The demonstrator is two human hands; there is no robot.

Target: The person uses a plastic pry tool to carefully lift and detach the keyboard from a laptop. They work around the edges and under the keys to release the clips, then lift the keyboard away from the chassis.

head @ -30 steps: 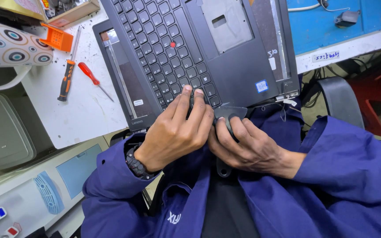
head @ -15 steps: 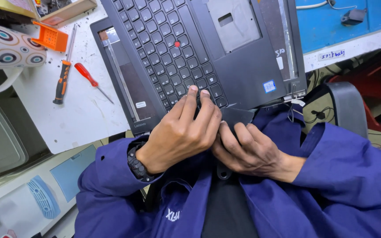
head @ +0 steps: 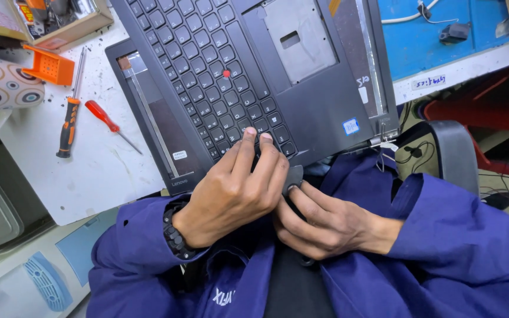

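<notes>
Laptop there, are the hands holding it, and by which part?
Yes. Both hands grip the laptop at its near edge: the left hand lies over the lowest keys, and the right hand pinches the edge from below.

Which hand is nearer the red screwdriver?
Left. The left hand rests on the laptop keys, right of the red screwdriver; the right hand sits farther right, under the laptop's edge.

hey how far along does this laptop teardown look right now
Done: the touchpad bay in the palm rest is already bare, and the laptop lies opened up on the bench. In hand: the left hand presses on the keyboard's near edge while the right hand works at the corner just below it. Left: the keyboard is still seated; both screwdrivers, orange-handled and red-handled, lie unused.
</notes>
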